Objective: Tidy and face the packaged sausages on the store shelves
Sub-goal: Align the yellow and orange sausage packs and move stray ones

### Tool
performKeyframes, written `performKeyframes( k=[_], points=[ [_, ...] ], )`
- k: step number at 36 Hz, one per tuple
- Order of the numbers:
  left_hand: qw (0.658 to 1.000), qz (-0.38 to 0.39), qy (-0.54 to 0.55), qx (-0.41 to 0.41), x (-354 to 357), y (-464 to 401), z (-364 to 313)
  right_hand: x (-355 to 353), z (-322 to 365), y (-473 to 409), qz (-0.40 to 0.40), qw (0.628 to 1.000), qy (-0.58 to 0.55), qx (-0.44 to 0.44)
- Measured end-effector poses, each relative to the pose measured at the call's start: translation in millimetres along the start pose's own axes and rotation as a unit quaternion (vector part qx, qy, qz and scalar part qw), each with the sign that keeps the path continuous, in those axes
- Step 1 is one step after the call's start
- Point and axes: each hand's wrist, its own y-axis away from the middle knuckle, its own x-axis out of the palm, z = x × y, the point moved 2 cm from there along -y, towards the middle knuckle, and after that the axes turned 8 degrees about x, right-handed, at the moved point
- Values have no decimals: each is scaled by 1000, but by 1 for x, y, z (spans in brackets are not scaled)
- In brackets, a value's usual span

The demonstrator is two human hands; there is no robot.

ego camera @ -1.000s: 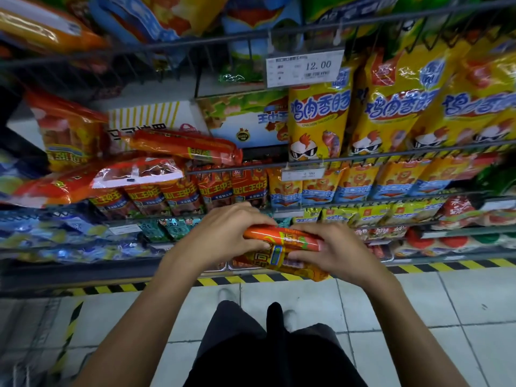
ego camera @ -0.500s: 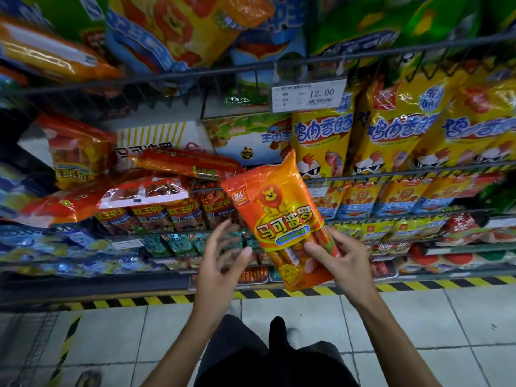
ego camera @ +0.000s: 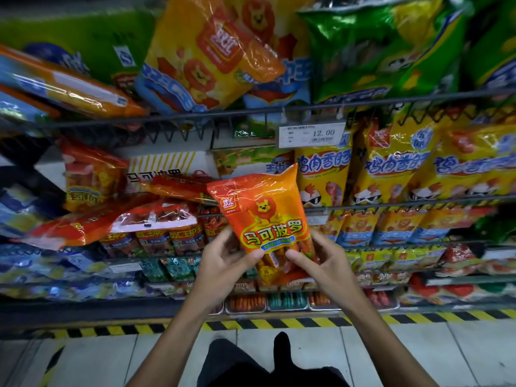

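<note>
Orange sausage pack (ego camera: 265,216), lion print facing the camera: being held upright in front of the wire shelves (ego camera: 307,108), level with the middle tiers, lower end resting between both hands. Left hand (ego camera: 223,263): gripping lower left edge, thumb pressing on the front. Right hand (ego camera: 321,263): gripping lower right edge, thumb likewise on the front. Yellow chicken-sausage packs (ego camera: 324,174): standing behind to the right. Price tag (ego camera: 311,134): hanging from upper rail, reading 12.00.
</note>
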Motion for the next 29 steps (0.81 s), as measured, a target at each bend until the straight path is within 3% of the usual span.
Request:
performKeyframes(
  k=[5,9,14,19,29],
  points=[
    [992,-22,-83,97,-1,-16,-14,-2,13,-22,-26,985,154,-75],
    [978,17,-102,180,1,-37,-25,-7,14,-44,-51,984,147,-85],
    [980,-11,-109,168,0,-69,-26,-9,31,-72,-45,981,168,-82],
    [985,-46,-69,149,1,-84,-24,-5,45,-88,-98,961,224,-128],
    [993,-43,-46,99,2,-84,6,-3,26,-91,-106,951,264,-124]
  ],
)
